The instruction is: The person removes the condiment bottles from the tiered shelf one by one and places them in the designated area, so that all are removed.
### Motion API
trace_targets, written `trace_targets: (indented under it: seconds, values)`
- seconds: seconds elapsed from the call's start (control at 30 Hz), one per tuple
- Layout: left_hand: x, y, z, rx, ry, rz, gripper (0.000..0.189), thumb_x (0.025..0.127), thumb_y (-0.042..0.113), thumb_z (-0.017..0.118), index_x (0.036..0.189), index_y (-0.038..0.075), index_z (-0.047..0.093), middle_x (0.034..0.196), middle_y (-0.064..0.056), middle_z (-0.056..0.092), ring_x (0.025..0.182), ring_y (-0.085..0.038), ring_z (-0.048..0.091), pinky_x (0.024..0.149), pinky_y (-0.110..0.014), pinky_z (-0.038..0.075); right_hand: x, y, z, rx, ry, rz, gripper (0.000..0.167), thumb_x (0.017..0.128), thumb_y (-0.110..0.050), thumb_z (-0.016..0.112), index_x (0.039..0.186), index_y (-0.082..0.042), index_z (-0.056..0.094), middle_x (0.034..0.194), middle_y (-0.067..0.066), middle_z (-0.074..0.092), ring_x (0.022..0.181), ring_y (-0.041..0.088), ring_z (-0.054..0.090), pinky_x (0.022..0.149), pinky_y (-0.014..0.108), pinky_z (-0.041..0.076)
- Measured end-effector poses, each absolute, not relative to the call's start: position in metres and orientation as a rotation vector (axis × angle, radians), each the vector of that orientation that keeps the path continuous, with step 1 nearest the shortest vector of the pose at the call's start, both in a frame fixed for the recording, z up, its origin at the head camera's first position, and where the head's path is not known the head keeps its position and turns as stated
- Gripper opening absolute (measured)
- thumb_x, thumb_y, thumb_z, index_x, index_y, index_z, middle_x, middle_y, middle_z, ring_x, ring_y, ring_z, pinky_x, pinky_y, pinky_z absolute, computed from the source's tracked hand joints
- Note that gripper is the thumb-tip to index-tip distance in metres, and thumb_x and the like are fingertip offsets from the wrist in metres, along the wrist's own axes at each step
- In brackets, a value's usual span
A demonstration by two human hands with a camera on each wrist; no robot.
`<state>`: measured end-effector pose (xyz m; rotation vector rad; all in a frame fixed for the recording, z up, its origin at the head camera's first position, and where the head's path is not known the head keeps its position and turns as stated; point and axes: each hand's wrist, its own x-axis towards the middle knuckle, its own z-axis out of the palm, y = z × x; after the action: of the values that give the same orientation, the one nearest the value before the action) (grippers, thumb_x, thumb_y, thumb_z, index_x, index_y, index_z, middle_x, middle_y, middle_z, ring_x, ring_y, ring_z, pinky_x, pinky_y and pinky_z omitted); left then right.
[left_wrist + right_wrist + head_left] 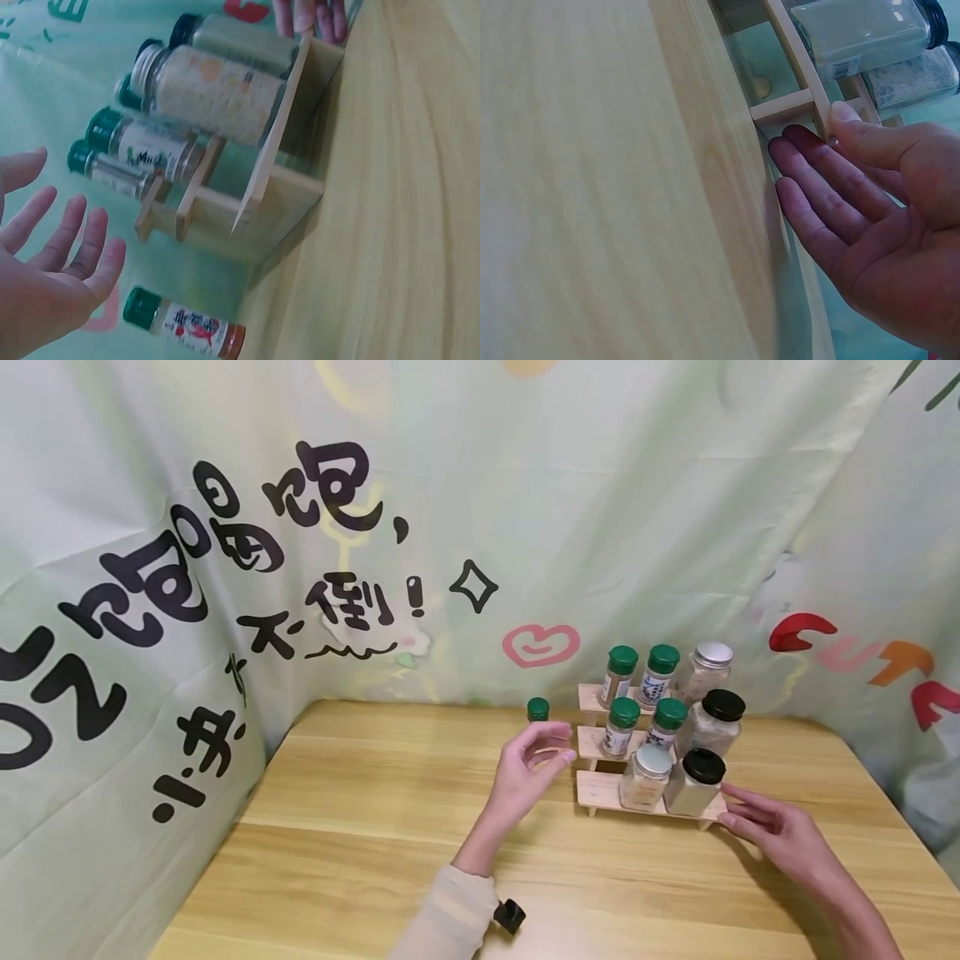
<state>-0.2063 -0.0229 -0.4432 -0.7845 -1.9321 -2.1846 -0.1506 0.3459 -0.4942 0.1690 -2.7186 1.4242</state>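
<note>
A three-step wooden spice rack (597, 788) stands on the table, bearing several green-capped shaker bottles, a black-lidded jar (693, 783) and other larger jars. My right hand (783, 837) holds the rack's front right corner, its thumb (847, 114) against the end of the lowest shelf and fingers beside and under it. Left of the rack my left hand (528, 770) hovers with loosely bent, spread fingers, holding nothing. Beyond that hand stands a lone green-capped bottle (537, 710), partly hidden in the head view. Its red-printed label (193, 328) shows in the left wrist view.
The wood-grain table (360, 827) reaches back to a printed curtain (450, 510) just behind the rack. The curtain also hangs along the left and right sides. A small black object (509, 916) sits at the left sleeve (453, 910).
</note>
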Motion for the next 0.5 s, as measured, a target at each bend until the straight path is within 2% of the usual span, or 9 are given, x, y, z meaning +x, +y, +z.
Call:
trace_targets:
  seconds: [0.2,0.27,0.4,0.5]
  values:
    - [-0.198,-0.005,-0.443,-0.878,-1.964,-2.172,0.034,0.096,0.0,0.07,0.128,-0.004,0.062,0.128,-0.026,0.062,0.116,-0.049,0.059,0.103,-0.057,0.05,-0.149,0.345,-0.494,0.164,-2.711,1.433,0.052,0.096,-0.014,0.074,0.14,0.007,0.057,0.113,-0.018,0.07,0.094,-0.006,0.067,0.077,0.003,0.046]
    - [-0.197,0.001,-0.444,-0.902,-1.974,-2.157,0.034,0.096,0.002,0.071,0.129,-0.003,0.062,0.128,-0.026,0.062,0.116,-0.047,0.06,0.102,-0.057,0.051,-0.15,0.344,-0.493,0.168,-2.71,1.427,0.052,0.096,-0.014,0.074,0.14,0.008,0.057,0.114,-0.011,0.073,0.094,-0.008,0.066,0.077,0.003,0.046]
    - [-0.195,0.012,-0.444,-0.944,-1.994,-2.108,0.034,0.097,0.004,0.071,0.13,-0.001,0.062,0.129,-0.023,0.063,0.118,-0.044,0.06,0.101,-0.055,0.053,-0.15,0.342,-0.492,0.155,-2.727,1.416,0.053,0.097,-0.016,0.073,0.139,0.011,0.055,0.114,0.015,0.075,0.094,-0.009,0.064,0.076,0.003,0.045]
    - [-0.192,0.02,-0.443,-0.958,-2.006,-2.061,0.035,0.097,0.005,0.071,0.131,0.0,0.061,0.13,-0.021,0.063,0.12,-0.04,0.061,0.102,-0.051,0.053,-0.148,0.343,-0.491,0.136,-2.743,1.406,0.054,0.098,-0.018,0.072,0.14,0.012,0.054,0.116,0.026,0.071,0.094,-0.01,0.064,0.076,0.002,0.045]
